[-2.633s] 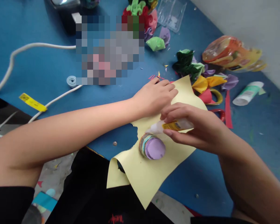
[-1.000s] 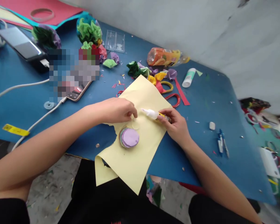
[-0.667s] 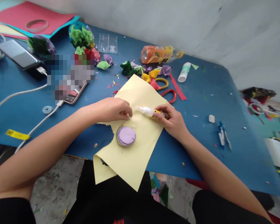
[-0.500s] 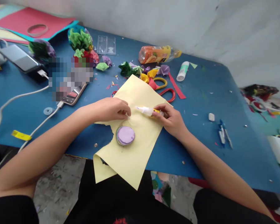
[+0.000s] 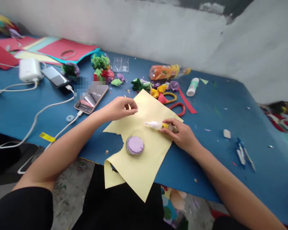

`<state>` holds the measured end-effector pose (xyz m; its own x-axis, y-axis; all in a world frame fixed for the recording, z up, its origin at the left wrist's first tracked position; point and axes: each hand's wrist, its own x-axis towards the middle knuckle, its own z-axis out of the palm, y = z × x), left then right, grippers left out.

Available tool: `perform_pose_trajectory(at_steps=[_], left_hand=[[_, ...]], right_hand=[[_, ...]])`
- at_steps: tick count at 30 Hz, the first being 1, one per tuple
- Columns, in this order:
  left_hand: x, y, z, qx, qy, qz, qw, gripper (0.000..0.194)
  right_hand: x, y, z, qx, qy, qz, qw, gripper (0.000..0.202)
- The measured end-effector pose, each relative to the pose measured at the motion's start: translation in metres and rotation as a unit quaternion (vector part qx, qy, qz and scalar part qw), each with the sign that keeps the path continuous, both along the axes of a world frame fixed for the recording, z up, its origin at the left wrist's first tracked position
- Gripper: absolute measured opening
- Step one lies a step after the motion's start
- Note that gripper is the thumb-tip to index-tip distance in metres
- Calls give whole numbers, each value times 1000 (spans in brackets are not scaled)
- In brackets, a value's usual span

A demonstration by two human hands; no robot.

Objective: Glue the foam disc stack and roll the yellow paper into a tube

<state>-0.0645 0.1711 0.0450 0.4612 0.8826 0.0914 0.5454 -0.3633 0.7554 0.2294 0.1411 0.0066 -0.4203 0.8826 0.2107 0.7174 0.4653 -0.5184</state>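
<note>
My right hand (image 5: 176, 131) is wrapped round a small glue bottle (image 5: 156, 125) with a white nozzle and a yellow label. The nozzle points left, above a yellow paper sheet (image 5: 148, 163). My left hand (image 5: 124, 108) hovers over the sheet's upper left part, thumb and fingertips pinched together; anything between them is too small to make out. A stack of round paper discs (image 5: 135, 145), lilac on top, lies on the sheet below both hands. The sheet has a torn left edge and a folded lower corner.
Red- and yellow-handled scissors (image 5: 180, 109), crumpled paper flowers (image 5: 138, 84), a juice bottle (image 5: 164, 72) and a glue stick (image 5: 193, 87) lie behind the sheet. Phones (image 5: 92, 97) with white cables are at left. Pens (image 5: 242, 153) and a white eraser-like block (image 5: 227, 133) are at right.
My left hand has lifted slightly away from the discs, up the sheet. My right hand still holds the glue bottle, nozzle leftward. The view has tilted up and turned left.
</note>
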Motion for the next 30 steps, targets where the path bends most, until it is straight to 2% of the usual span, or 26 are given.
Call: perform_pose_trajectory(at_steps=[3,6,8,11,14,16,17,21,24,27,30], left_hand=[[-7,7,-1,49,17,100,994,12],[-12,13,0,75,91,172,978,14],[-13,15,0,74,155,193,966,18],[-12,19,0,69,213,197,955,23],[-11,22,-5,68,228,194,952,24],[-11,24,-8,69,233,190,951,24],[-11,25,-10,70,235,188,951,24],[-14,29,-14,79,230,176,954,25],[-18,32,-16,92,221,162,957,26],[-25,36,-16,101,210,148,961,25],[-31,40,-15,103,197,140,965,23]], right_hand=[[7,5,3,2,-30,43,999,44],[14,15,13,16,-59,91,994,43],[16,25,25,41,-67,99,992,42],[5,48,50,69,-51,62,994,42],[-29,83,75,29,-9,-9,999,38],[-63,115,84,-54,31,-66,996,31],[-82,132,85,-65,35,-76,994,28],[-153,201,74,-101,44,-108,988,26],[-192,239,66,-132,51,-139,980,30],[-219,260,65,-139,47,-151,978,35],[-236,268,69,-135,21,-151,979,36]])
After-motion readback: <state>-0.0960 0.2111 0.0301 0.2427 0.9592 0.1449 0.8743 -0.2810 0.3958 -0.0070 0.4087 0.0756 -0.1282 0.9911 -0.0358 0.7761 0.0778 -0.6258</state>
